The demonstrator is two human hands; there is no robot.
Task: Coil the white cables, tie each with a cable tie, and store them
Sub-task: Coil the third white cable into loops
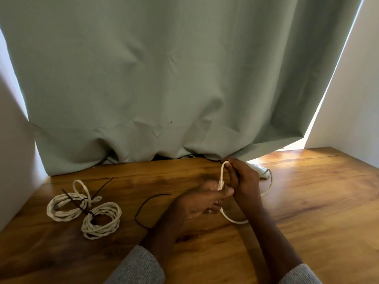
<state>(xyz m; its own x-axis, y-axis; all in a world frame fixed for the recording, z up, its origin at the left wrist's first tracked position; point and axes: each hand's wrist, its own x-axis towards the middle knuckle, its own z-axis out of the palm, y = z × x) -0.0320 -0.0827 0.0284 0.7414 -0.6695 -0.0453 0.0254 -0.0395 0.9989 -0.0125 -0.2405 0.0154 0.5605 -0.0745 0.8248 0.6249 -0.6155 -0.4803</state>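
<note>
A white cable runs up as a narrow loop between my two hands above the wooden table. My left hand pinches the loop's lower end between thumb and fingers. My right hand grips the loop's upper part, fingers curled round it. The cable's loose length curves under my hands and trails right towards the curtain. Two coiled white cables lie at the left, each bound by a dark cable tie. A loose dark cable tie lies just left of my left hand.
A grey-green curtain hangs along the table's back edge. White walls stand at both sides. A white cloth-like thing lies behind my right hand, under the curtain's hem. Another thin dark tie lies near the left coils.
</note>
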